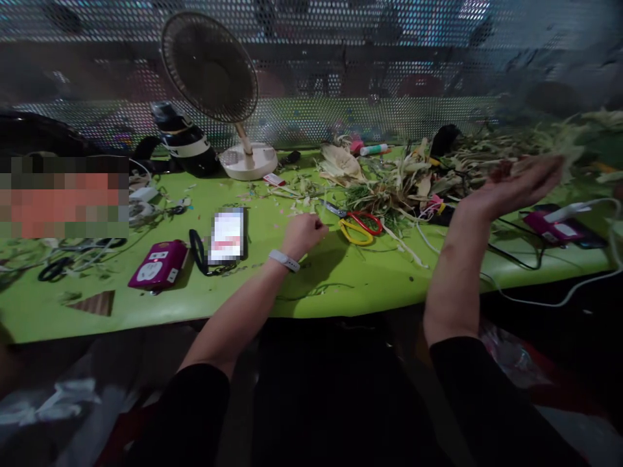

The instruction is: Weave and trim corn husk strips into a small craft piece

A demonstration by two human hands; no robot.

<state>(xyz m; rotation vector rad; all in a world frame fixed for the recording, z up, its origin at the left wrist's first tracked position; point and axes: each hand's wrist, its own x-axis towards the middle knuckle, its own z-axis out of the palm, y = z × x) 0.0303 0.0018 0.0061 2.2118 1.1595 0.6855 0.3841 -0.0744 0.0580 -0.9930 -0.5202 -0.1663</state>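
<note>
My left hand, with a pale band on its wrist, is curled closed just above the green tabletop. Whatever its fingers hold, if anything, is hidden. Just right of it lies a pair of scissors with one red and one yellow handle. Over on the right, my right hand is raised, palm turned up and fingers stretched out. Pale, wispy plant strands show blurred around its fingertips. Between the hands spreads a heap of dried leaves and cut stems.
A fan and a black bottle stand by the perforated metal screen. On the left lie a phone and a purple device. Another purple device and a white cable are at the right.
</note>
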